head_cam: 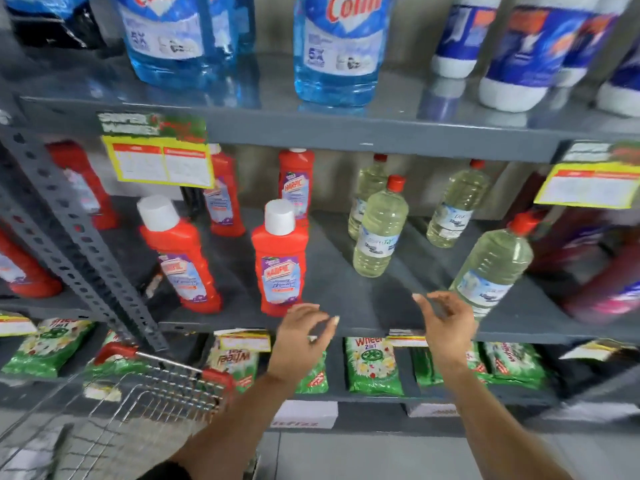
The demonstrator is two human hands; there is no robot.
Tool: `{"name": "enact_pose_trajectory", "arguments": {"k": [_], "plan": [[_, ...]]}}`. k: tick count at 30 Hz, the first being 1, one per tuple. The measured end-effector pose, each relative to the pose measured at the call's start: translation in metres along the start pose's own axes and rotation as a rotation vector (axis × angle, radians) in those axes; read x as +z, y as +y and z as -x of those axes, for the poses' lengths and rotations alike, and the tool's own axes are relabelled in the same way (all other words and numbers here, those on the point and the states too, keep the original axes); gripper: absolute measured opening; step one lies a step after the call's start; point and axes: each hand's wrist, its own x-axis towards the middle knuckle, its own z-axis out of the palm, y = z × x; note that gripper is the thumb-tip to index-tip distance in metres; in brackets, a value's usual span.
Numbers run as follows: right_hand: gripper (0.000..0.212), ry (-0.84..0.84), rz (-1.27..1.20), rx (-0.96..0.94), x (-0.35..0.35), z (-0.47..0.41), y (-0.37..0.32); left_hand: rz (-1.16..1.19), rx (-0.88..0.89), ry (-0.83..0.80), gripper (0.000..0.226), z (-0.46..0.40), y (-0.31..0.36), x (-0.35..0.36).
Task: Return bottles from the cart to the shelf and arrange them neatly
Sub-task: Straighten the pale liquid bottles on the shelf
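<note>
On the grey middle shelf (346, 317) stand several red Harpic bottles with white caps; the nearest one (280, 261) is just above my left hand (304, 336). Pale yellow clear bottles with red caps stand to the right, one at the centre (379, 233) and one tilted at the front right (491, 268). My right hand (448, 327) hovers at the shelf's front edge, just left of that tilted bottle. Both hands hold nothing, fingers apart. The wire cart (149, 393) with red handle corners is at the lower left; no bottle shows inside it.
Large blue Colin bottles (337, 50) and white-and-blue bottles (519, 57) fill the top shelf. Green Wheel detergent packs (372, 368) lie on the lower shelf. A perforated grey upright (76, 233) crosses the left side. Dark maroon bottles (602, 271) stand at far right.
</note>
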Motion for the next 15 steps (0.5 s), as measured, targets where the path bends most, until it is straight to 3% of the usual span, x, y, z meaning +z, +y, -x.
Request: {"name": "enact_pose_trajectory", "arguments": {"k": [3, 6, 9, 11, 13, 15], "plan": [[0.033, 0.247, 0.047, -0.107, -0.028, -0.014, 0.012, 0.036, 0.022, -0.021, 0.031, -0.031, 0.024, 0.05], [0.058, 0.327, 0.086, -0.092, -0.045, -0.038, 0.038, 0.026, -0.191, -0.114, 0.072, -0.067, 0.041, 0.087], [0.091, 0.17, 0.028, -0.053, -0.053, -0.06, 0.051, 0.089, -0.411, -0.153, 0.117, -0.101, 0.045, 0.115], [0.101, 0.025, -0.013, -0.007, -0.053, -0.074, 0.052, 0.131, -0.497, -0.163, 0.136, -0.122, 0.039, 0.132], [0.098, -0.029, 0.004, 0.045, -0.051, -0.084, 0.053, 0.134, -0.552, -0.158, 0.135, -0.136, 0.031, 0.145], [0.094, -0.051, -0.002, 0.075, -0.051, -0.09, 0.057, 0.092, -0.577, -0.137, 0.107, -0.144, 0.023, 0.15]]}}
